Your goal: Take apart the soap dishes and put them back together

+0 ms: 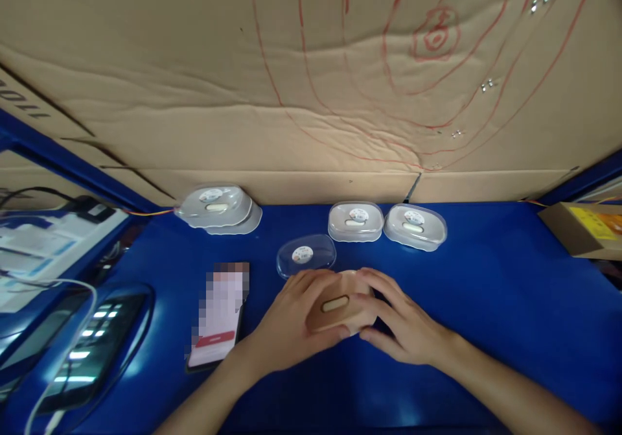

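The left hand (286, 321) and right hand (411, 328) curl their fingers around opposite ends of a beige oval container (335, 318), hiding much of its rim; whether its underside touches the table (490, 279) cannot be told. Just beyond, the left fingers cover the near edge of a clear lid (318, 253). Pixelation obscures the smartphone (218, 315) screen. The frame cuts off the cardboard box (566, 227) at right.

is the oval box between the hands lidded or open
Open: the oval box is uncovered, and a stickered clear lid lies behind it on the blue table.
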The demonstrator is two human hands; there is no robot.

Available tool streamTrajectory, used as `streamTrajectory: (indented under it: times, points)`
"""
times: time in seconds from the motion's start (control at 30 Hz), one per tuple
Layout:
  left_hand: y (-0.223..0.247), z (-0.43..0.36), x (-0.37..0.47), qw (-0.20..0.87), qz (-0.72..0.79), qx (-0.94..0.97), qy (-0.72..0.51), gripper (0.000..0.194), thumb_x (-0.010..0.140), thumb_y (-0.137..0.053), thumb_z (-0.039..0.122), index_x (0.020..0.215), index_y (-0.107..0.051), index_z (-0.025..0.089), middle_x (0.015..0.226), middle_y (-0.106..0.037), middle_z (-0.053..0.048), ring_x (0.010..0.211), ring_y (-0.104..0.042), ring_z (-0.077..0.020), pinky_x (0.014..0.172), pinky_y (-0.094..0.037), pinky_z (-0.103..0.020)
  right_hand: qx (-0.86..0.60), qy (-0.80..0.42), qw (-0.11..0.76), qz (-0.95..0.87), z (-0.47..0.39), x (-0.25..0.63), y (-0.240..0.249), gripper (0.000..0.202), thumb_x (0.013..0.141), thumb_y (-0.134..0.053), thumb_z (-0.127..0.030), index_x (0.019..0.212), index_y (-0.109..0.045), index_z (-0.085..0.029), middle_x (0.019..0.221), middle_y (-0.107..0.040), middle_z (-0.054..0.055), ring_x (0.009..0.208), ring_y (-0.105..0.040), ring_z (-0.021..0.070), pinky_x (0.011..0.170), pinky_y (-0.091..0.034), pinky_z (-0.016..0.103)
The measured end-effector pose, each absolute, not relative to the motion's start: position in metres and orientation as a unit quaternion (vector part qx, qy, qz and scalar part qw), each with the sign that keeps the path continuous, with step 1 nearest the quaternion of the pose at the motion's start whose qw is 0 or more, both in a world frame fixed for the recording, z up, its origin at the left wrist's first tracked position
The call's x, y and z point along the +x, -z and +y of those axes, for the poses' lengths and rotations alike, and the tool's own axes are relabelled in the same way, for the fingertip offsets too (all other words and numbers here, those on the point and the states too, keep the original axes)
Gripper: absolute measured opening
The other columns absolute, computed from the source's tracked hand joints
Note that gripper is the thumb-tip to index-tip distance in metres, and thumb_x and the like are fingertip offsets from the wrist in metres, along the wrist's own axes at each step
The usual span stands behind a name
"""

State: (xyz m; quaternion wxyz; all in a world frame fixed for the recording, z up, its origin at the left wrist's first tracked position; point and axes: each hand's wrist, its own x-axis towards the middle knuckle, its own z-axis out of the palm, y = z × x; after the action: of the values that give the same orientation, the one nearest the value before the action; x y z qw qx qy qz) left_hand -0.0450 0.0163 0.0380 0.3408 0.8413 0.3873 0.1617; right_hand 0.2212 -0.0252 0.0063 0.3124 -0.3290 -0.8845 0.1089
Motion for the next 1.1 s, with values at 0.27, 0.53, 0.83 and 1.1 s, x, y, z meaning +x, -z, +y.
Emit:
streamTrajectory:
  times: [0.27,0.53,0.83,1.1]
  points:
    - [-0.046,0.012,-0.036,0.624,0.428,0.623,-0.199,0.044,0.100,-0.057,0.058,0.122,-0.068,0.021,0.102,-0.077,-0.006,0.090,-0.070,-0.0214,0.077,-0.052,-0.030,-0.325,0.043,0.377,-0.866,-0.030,0.223,-0.001,0.049,0.096,-0.068,-0.009,0.144,-0.061,-0.018,0.125,-0.072,0.011,0.124,-0.065,0.0254,0.106,-0.059,0.042]
    - [-0.039,0.013,-0.038,0.667,0.427,0.585,-0.173,0.040,0.097,-0.064,0.057,0.096,-0.068,0.018,0.075,-0.060,0.002,0.067,-0.052,-0.0126,0.059,-0.039,-0.024,-0.337,-0.005,0.350,-0.874,-0.025,0.218,-0.004,0.035,0.107,-0.060,-0.033,0.138,-0.060,-0.017,0.120,-0.072,0.013,0.113,-0.068,0.0234,0.096,-0.059,0.040]
    - [-0.042,0.004,-0.028,0.737,0.377,0.535,-0.168,0.048,0.095,-0.062,0.066,0.109,-0.066,0.020,0.090,-0.060,0.001,0.078,-0.052,-0.0142,0.071,-0.041,-0.026,-0.366,0.002,0.341,-0.866,-0.028,0.218,-0.005,0.028,0.102,-0.067,-0.034,0.126,-0.066,-0.021,0.110,-0.067,0.008,0.108,-0.065,0.0229,0.098,-0.053,0.040]
    - [-0.048,-0.002,-0.026,0.699,0.389,0.579,-0.156,0.046,0.103,-0.050,0.062,0.103,-0.068,0.019,0.082,-0.054,0.002,0.071,-0.045,-0.0133,0.063,-0.035,-0.026,-0.348,0.065,0.387,-0.851,-0.033,0.218,0.002,0.014,0.100,-0.069,-0.023,0.113,-0.071,-0.027,0.098,-0.072,0.001,0.098,-0.065,0.0176,0.097,-0.050,0.035]
